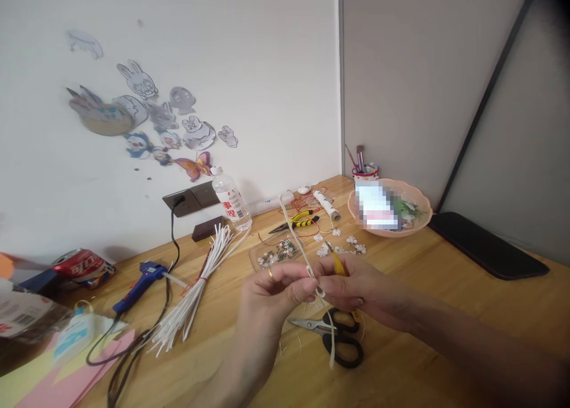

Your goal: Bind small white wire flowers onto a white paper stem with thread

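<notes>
A thin white cord runs between my two hands, looped and knotted where the fingertips meet. Its upper end stands up to the left, and its lower end hangs over the scissors. My left hand, with a ring on one finger, pinches the cord from the left. From the right, my right hand pinches the loop, and a yellow-handled tool sticks out between its fingers. Black-handled scissors lie beneath the hands. Behind them are a clear tray of beads and small white flower-like pieces.
Yellow-black pliers, a water bottle and a pink bowl stand or lie farther back. At left are a white cord bundle, a blue glue gun with its cable, a red can and coloured paper.
</notes>
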`<state>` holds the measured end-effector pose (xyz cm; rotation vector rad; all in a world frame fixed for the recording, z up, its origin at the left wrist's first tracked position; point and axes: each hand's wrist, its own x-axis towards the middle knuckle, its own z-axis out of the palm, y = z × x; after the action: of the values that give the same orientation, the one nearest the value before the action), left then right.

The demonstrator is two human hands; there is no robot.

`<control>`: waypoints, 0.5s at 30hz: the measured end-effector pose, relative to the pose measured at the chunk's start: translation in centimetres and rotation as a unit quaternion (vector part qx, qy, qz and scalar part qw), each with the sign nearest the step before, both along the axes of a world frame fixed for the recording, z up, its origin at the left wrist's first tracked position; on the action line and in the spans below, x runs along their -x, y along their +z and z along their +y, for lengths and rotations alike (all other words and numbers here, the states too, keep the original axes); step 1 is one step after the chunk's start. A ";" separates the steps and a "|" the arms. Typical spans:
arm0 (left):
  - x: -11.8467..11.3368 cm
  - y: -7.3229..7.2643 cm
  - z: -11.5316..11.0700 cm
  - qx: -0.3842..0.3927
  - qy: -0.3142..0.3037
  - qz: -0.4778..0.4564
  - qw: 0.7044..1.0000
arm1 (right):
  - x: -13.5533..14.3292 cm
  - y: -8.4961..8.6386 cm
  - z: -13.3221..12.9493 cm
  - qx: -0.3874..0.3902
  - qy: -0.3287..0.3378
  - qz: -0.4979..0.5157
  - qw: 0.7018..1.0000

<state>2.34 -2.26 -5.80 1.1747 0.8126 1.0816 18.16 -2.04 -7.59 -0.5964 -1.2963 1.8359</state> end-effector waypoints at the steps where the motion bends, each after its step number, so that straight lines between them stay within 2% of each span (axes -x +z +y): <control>1: 0.0 0.1 -0.1 -0.003 0.000 -0.001 1.000 | 0.0 -0.1 0.0 -0.001 0.005 -0.001 1.000; 5: -0.3 0.8 -0.4 -0.014 0.011 -0.003 1.000 | 0.2 -0.3 0.1 -0.004 0.033 -0.004 0.999; 8: -0.3 1.0 -0.5 -0.037 -0.005 0.002 0.999 | 0.1 -0.4 0.2 -0.011 0.038 -0.004 0.999; 15: 0.2 0.1 -0.2 -0.069 -0.002 0.031 0.997 | 0.0 -1.0 0.4 -0.019 0.005 0.012 1.000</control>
<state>2.15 -2.43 -5.72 1.3308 0.7926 1.1170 18.13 -1.65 -8.57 -0.5472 -1.3187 1.8164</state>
